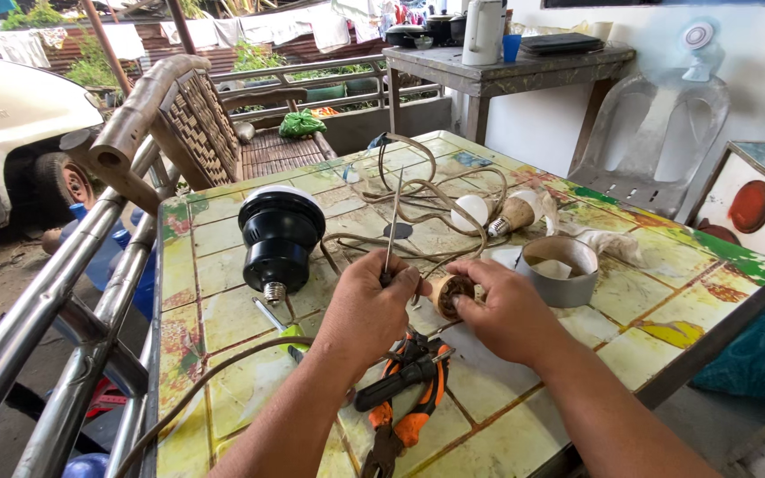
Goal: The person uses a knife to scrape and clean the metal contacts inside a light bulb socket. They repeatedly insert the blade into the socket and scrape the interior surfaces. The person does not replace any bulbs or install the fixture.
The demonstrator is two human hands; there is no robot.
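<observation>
Pinched in the left hand [367,305], a thin metal rod [391,226] that looks like a screwdriver shaft stands almost upright, its tip hidden behind the fingers close to the small round socket [449,295]. That socket sits in the right hand [502,310], closed around it from the side with the thumb across its front, so its open, dark face turns towards the camera. Both hands are firmly shut on what they carry and nearly touch over the middle of the table [223,310], a tiled top painted in faded yellow and green. Judging from this, the work in hand is on the wiring or a screw inside the socket; the next move would call for a steady right hand and a careful seating of the rod's tip, which cannot be seen well enough to say whether it is engaged. A tan cable [418,190] loops away from the socket towards the far side, past a white bulb [469,212] and a second tan socket [515,213]. Just below the hands lie orange-handled pliers [405,403], and a green-handled screwdriver [283,329] lies to their left. Further left stands a black lamp fitting [281,232] with a screw base. A roll of grey tape [561,270] rests to the right of the hands.
</observation>
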